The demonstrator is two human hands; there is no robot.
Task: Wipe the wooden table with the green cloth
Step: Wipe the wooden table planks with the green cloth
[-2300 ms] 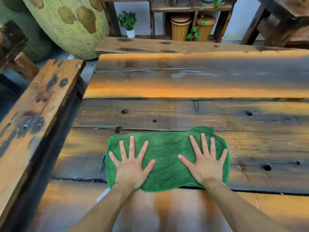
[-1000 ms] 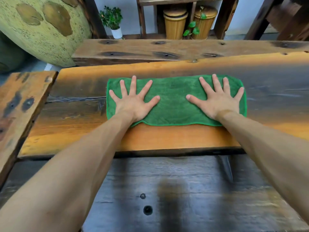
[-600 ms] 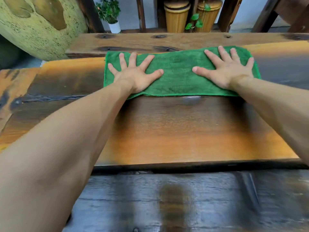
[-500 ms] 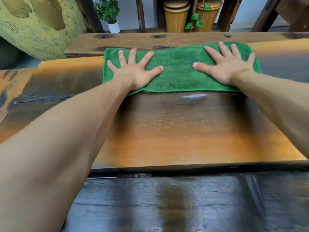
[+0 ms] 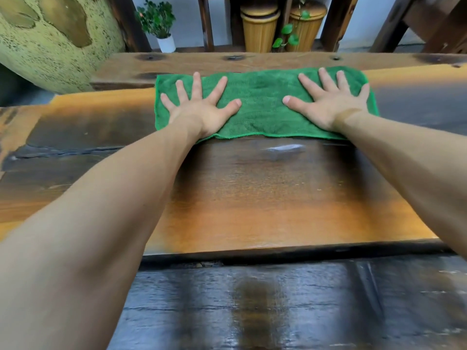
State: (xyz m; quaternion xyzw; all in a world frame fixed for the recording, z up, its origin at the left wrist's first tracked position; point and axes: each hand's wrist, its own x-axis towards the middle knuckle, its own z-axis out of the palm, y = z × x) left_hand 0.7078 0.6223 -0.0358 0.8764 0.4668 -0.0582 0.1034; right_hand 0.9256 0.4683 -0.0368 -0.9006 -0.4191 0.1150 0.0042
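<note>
One green cloth under two flat hands, left hand and right hand.

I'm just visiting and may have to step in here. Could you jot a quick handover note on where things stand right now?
Left hand: flat, fingers spread, pressing the green cloth.
Right hand: the same, on the cloth's right part.
Cloth: spread flat at the far edge of the wooden table.
Done: a damp-looking streak lies just behind the cloth.
Left: the table's left and right stretches show no such streak; probably wipe those next.
</note>
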